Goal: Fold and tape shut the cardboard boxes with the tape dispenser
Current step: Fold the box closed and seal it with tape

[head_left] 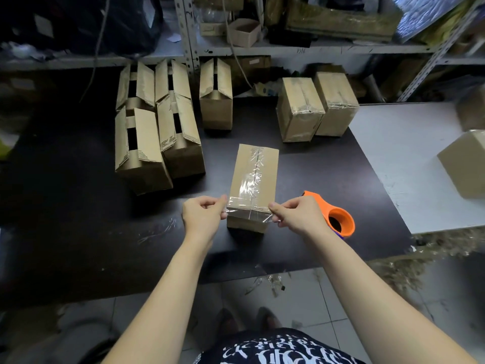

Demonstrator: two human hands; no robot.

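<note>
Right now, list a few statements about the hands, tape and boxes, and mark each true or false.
1. The left hand and right hand each pinch an end of a strip of clear tape over the near edge of the middle box. True.
2. The right hand holds the orange tape dispenser. False: it lies on the black table, right of that box.
3. The boxes at left have open flaps. True.
4. The two boxes at back right are untaped. False: clear tape crosses them.

- Black tabletop (78, 206) fills the middle.
- White table (393, 153) at the right edge.
- Grey metal shelving (187, 35) across the top.
- Pale tiled floor (301, 298) at the bottom.
</note>
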